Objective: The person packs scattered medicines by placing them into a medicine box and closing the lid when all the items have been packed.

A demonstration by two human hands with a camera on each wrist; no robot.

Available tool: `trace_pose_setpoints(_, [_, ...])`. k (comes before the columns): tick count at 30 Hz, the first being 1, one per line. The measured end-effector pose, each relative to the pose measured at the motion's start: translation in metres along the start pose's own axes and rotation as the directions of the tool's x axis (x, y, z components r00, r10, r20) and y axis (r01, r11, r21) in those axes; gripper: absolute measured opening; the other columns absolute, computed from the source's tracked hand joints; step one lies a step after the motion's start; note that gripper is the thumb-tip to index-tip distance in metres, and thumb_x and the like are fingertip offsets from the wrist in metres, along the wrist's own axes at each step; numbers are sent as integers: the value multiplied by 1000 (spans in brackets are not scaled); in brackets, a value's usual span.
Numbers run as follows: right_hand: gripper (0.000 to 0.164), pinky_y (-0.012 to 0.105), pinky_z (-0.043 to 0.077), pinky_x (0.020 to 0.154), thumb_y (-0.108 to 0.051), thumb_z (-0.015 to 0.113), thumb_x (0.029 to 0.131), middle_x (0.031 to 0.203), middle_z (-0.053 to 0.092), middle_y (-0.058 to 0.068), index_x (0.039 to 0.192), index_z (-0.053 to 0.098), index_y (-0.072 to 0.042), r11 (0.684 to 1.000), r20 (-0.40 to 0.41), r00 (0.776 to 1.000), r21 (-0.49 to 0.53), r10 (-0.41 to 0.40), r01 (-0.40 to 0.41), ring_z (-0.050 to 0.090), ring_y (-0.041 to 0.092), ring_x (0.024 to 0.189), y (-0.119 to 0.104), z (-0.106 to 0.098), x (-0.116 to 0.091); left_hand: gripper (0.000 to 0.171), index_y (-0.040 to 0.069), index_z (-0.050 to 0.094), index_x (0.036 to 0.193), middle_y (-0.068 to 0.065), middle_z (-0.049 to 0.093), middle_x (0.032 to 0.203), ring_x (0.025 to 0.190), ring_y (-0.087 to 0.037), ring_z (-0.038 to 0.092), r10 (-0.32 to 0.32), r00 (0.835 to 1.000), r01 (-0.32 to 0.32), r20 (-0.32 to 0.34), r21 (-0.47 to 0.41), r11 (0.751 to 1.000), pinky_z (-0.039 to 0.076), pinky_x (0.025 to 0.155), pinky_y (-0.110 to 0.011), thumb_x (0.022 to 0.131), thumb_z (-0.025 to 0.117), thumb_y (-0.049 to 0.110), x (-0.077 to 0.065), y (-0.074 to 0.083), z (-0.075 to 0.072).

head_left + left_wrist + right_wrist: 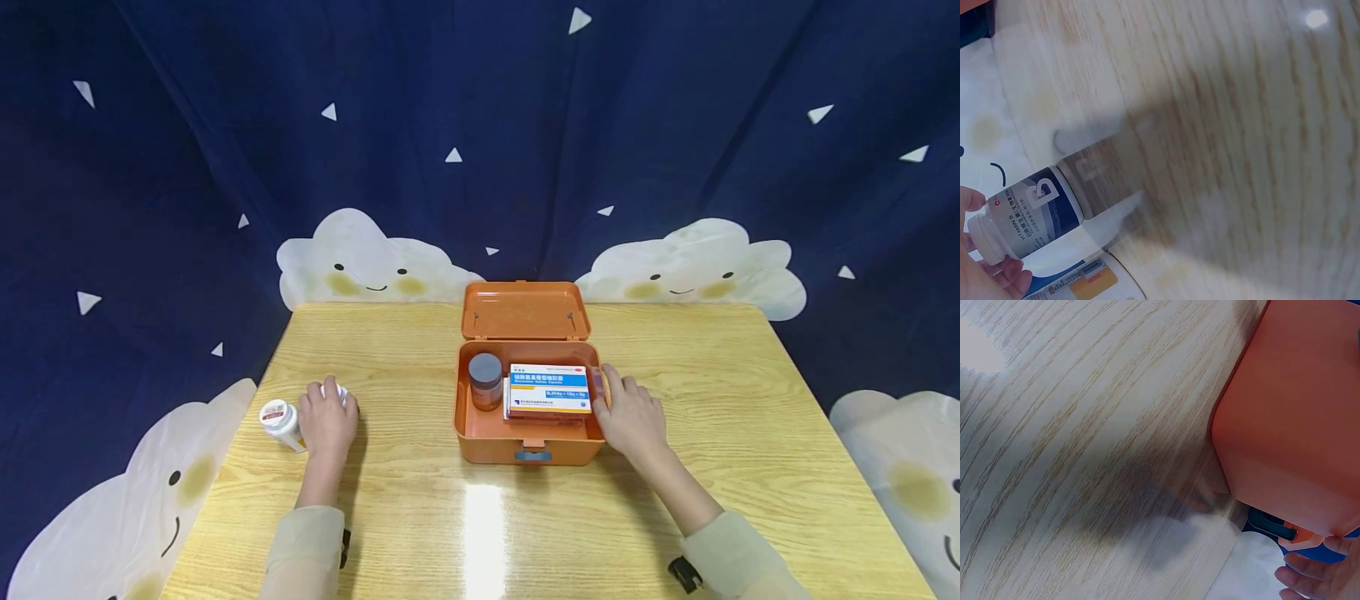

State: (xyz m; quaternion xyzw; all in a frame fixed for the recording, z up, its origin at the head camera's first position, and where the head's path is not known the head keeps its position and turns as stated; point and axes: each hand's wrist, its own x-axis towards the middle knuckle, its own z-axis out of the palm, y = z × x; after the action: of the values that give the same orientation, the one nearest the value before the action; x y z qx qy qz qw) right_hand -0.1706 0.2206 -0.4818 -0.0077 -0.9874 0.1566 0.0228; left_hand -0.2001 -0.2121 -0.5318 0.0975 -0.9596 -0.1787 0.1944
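Observation:
My left hand (327,421) grips a pill bottle (1035,212) by its white cap in the left wrist view. Its label is grey and dark blue, with a large B and the words VITAMIN B. Just left of that hand stands a second white bottle (281,423) with an orange patch on its label. My right hand (636,415) touches the right rim of an orange lidded box (491,451), fingers loosely extended along its side. Inside the box are a grey-capped bottle (486,385) and a white-and-blue medicine carton (549,388), which lies over other packs, partly hidden.
The box stands near the middle of the wooden table (397,517), its lid (525,310) raised at the back and a blue-grey latch (533,456) on its front. Behind the table hangs a dark blue curtain (510,100) with white clouds and triangles.

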Motion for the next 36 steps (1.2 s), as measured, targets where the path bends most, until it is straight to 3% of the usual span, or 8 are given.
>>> trace_pose_setpoints(4, [52, 58, 36, 82, -28, 44, 90, 117, 49, 26, 138, 31, -10, 1000, 1, 1000, 0, 0, 0, 50, 45, 99, 0, -1, 0, 37, -7, 46, 116, -31, 45, 106, 91, -46, 42, 12, 1000, -12, -27, 3, 1000, 37, 72, -53, 87, 47, 16, 0, 0, -1])
trace_pose_setpoints(11, [53, 58, 36, 83, -28, 44, 90, 119, 48, 26, 138, 31, -9, 1000, 5, 1000, 5, 1, -1, 49, 45, 100, 0, -1, 0, 35, -8, 45, 115, -30, 44, 105, 91, -44, 41, 13, 1000, -13, -6, 13, 1000, 37, 72, -53, 89, 45, 15, 0, 1, -2])
trace_pose_setpoints(18, [53, 58, 36, 83, -28, 44, 90, 119, 48, 26, 138, 31, -9, 1000, 7, 1000, 5, 3, -3, 49, 45, 100, 0, -1, 1, 31, -8, 47, 110, -31, 45, 104, 93, -45, 41, 31, 999, -31, -27, 9, 999, 38, 71, -54, 88, 44, 13, 2, -1, -1])
trace_pose_setpoints(30, [53, 58, 37, 82, -30, 43, 90, 118, 48, 26, 138, 31, -10, 1000, 5, 1000, 1, -3, 3, 49, 44, 99, -1, -1, 0, 34, -8, 47, 113, -30, 45, 106, 95, -44, 41, 70, 997, -70, 44, -1, 998, 37, 79, -54, 91, 44, 17, 2, 4, -3])
trace_pose_setpoints(36, [53, 57, 38, 81, -29, 43, 90, 117, 49, 25, 138, 32, -10, 1000, -2, 1000, -5, -3, 3, 50, 43, 97, -1, -1, -1, 35, -6, 48, 114, -29, 46, 106, 96, -44, 43, 99, 995, -99, 33, -15, 995, 38, 80, -52, 89, 48, 17, 4, 13, -6])
